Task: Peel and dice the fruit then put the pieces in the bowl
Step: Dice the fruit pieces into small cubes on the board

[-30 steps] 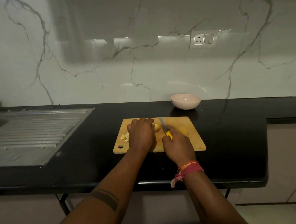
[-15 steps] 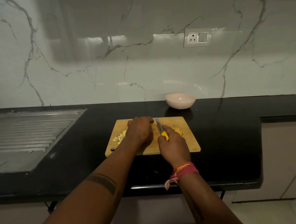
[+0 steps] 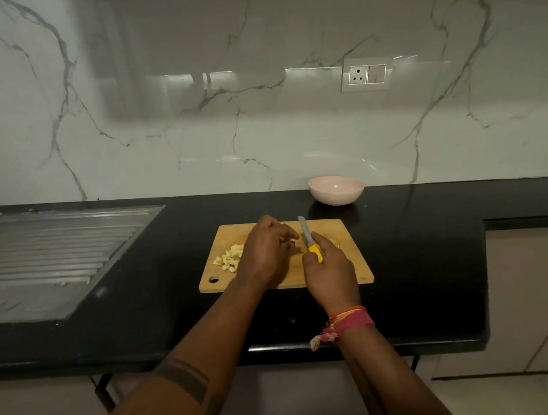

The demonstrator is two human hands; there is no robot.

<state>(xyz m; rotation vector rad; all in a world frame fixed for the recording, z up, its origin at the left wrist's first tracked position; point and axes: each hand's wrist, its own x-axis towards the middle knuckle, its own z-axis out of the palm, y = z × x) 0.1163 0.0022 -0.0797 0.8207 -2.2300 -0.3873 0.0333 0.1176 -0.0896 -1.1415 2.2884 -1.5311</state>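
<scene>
Diced fruit (image 3: 229, 258) near cutting board (image 3: 356, 263) edge

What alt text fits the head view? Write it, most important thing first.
On a wooden cutting board, the right hand holds a yellow-handled knife beside the left hand. Diced fruit lies at the board's left; a pink bowl stands behind.

Both forearms reach forward from the lower edge of the view, converging toward the middle. The left hand (image 3: 265, 253) lies palm down, knuckles up, its fingers (image 3: 285, 233) bent and pointing right toward the other hand; what they press or hold cannot be seen. The right hand (image 3: 331, 273) is curled round a yellow knife handle (image 3: 315, 253), thumb lying along its top. A dark band tattoo marks the left forearm; red and orange threads (image 3: 344, 324) wrap the right wrist.
</scene>
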